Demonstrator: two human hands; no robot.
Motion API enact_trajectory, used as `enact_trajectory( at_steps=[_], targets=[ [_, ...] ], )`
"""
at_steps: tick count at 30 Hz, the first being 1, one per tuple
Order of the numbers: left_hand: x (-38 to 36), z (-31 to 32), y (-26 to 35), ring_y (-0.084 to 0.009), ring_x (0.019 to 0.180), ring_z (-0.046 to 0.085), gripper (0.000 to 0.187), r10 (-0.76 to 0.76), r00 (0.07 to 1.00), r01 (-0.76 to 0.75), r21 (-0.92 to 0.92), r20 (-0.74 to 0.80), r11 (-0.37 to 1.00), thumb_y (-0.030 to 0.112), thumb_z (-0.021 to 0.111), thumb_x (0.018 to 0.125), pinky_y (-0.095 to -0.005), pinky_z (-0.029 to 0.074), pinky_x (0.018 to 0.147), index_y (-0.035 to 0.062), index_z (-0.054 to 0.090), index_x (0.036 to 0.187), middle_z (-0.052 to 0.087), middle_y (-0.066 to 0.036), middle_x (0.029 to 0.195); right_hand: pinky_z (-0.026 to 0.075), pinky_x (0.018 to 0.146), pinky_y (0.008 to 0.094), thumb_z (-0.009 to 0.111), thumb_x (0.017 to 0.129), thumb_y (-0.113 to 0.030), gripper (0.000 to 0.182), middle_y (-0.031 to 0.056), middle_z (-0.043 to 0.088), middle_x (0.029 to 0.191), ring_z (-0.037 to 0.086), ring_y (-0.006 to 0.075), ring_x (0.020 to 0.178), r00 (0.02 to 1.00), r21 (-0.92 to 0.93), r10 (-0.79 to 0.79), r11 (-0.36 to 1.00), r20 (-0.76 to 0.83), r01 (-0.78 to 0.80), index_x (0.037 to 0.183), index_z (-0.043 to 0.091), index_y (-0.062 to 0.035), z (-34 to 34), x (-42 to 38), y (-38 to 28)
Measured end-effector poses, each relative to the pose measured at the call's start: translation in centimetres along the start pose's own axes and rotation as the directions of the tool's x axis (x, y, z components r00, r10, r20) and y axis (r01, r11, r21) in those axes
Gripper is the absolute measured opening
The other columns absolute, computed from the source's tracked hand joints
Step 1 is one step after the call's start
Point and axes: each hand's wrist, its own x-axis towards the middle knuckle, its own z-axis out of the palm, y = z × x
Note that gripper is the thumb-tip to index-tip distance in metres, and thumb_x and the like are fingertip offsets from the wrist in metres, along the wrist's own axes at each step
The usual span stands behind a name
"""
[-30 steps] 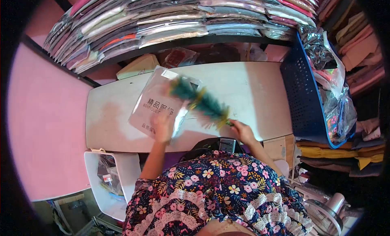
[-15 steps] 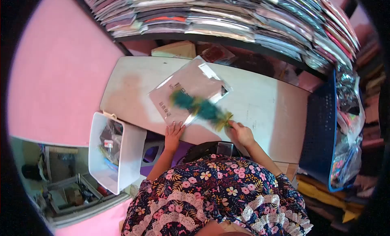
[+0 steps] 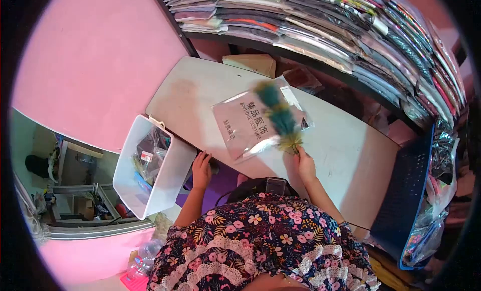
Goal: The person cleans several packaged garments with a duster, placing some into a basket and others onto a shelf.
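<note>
A fluffy green and yellow duster (image 3: 279, 119), smeared by motion, is gripped at its near end by my right hand (image 3: 304, 167). It passes over a flat clear plastic garment bag (image 3: 235, 121) with dark printed lettering, which lies slantwise on the white table (image 3: 340, 153). The duster hides part of the bag's right side. At the table's front edge, close to the white bin, my left hand (image 3: 202, 170) rests with its fingers stretched out and holds nothing.
To the left stands a white bin (image 3: 168, 173) containing plastic packaging. A blue perforated basket (image 3: 401, 201) borders the table's right end. Shelves above the far edge carry stacks of bagged garments (image 3: 320, 38). Beneath them sits a cream-coloured box (image 3: 250, 64).
The duster has swung from the bag's middle to its right side, pointing more away from me. My left hand has slid off the bag's near corner toward the bin. The view has shifted.
</note>
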Motion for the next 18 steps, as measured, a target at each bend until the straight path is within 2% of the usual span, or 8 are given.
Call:
enact_trajectory(
  at_steps=[2,5,6,8,12,14,16,18],
  targets=[
    [1.3,0.0,-0.8,-0.0369,0.119,0.044,0.043,0.013,1.000,-0.014,-0.012,-0.013,1.000,-0.001,0.053,0.076,-0.0450,0.035,0.100,0.0078,0.055,0.118,0.049,-0.015,0.129,0.049,0.070,0.0485,0.052,0.085,-0.018,0.037,0.0218,0.063,0.090,0.061,0.0405,0.079,1.000,-0.047,0.021,0.999,-0.018,-0.022,0.121,0.052,-0.0196,0.7,0.4,-0.9],
    [4.0,1.0,1.1,-0.0365,0.120,0.043,0.043,0.104,0.995,-0.104,-0.050,-0.003,0.993,-0.001,0.053,0.076,-0.0448,0.034,0.101,0.0075,0.055,0.119,0.048,-0.015,0.130,0.050,0.071,0.0464,0.055,0.083,-0.013,0.037,0.0198,0.064,0.094,0.061,0.0392,0.082,0.887,-0.024,-0.437,0.895,0.153,0.445,0.121,0.053,-0.0128,1.0,-0.2,1.1],
    [5.3,1.5,1.0,-0.0357,0.121,0.043,0.044,0.157,0.987,-0.156,-0.036,0.028,0.987,0.000,0.053,0.076,-0.0449,0.033,0.102,0.0075,0.054,0.119,0.048,-0.015,0.130,0.050,0.071,0.0464,0.055,0.083,-0.013,0.037,0.0198,0.064,0.094,0.061,0.0392,0.082,0.891,-0.031,-0.434,0.897,0.131,0.441,0.121,0.053,-0.0128,0.7,0.2,0.1],
    [7.6,1.8,-0.1,-0.0349,0.122,0.042,0.044,0.225,0.972,-0.222,-0.051,0.071,0.974,0.000,0.054,0.076,-0.0451,0.033,0.102,0.0075,0.054,0.119,0.047,-0.015,0.130,0.050,0.072,0.0464,0.055,0.083,-0.014,0.037,0.0199,0.064,0.094,0.062,0.0388,0.082,0.957,-0.183,-0.163,0.960,0.242,0.210,0.120,0.053,-0.0130,-0.2,0.5,-4.2],
    [8.8,3.8,2.0,-0.0315,0.122,0.043,0.042,0.287,0.949,-0.270,-0.133,0.134,0.954,0.001,0.057,0.075,-0.0465,0.032,0.102,0.0079,0.057,0.117,0.049,-0.015,0.128,0.051,0.068,0.0464,0.056,0.084,-0.020,0.038,0.0207,0.063,0.092,0.062,0.0394,0.077,0.998,-0.092,0.005,0.996,-0.059,-0.010,0.121,0.052,-0.0196,1.3,1.3,-1.9],
    [9.8,4.9,1.1,-0.0317,0.122,0.044,0.041,0.347,0.933,-0.329,-0.160,0.098,0.931,0.001,0.057,0.075,-0.0469,0.031,0.103,0.0080,0.058,0.115,0.050,-0.014,0.126,0.051,0.067,0.0467,0.055,0.084,-0.022,0.036,0.0208,0.063,0.091,0.062,0.0399,0.076,0.999,-0.104,-0.041,0.994,-0.031,0.038,0.119,0.053,-0.0201,1.5,1.3,-2.9],
    [11.2,5.6,-0.9,-0.0318,0.121,0.044,0.041,0.401,0.909,-0.372,-0.213,0.116,0.903,0.001,0.057,0.075,-0.0470,0.031,0.103,0.0081,0.058,0.115,0.051,-0.014,0.126,0.050,0.066,0.0476,0.055,0.084,-0.020,0.035,0.0205,0.064,0.091,0.061,0.0402,0.076,0.976,-0.268,-0.060,0.957,0.208,0.115,0.119,0.052,-0.0188,1.1,0.7,-5.8],
    [12.2,6.1,-2.5,-0.0319,0.121,0.044,0.040,0.452,0.883,-0.410,-0.263,0.124,0.873,0.002,0.057,0.075,-0.0471,0.031,0.103,0.0082,0.058,0.115,0.051,-0.014,0.125,0.050,0.062,0.0469,0.054,0.084,-0.020,0.037,0.0184,0.064,0.086,0.063,0.0372,0.071,0.992,-0.290,-0.050,0.954,0.112,0.081,0.121,0.051,-0.0147,2.6,0.7,-4.8]
  ],
)
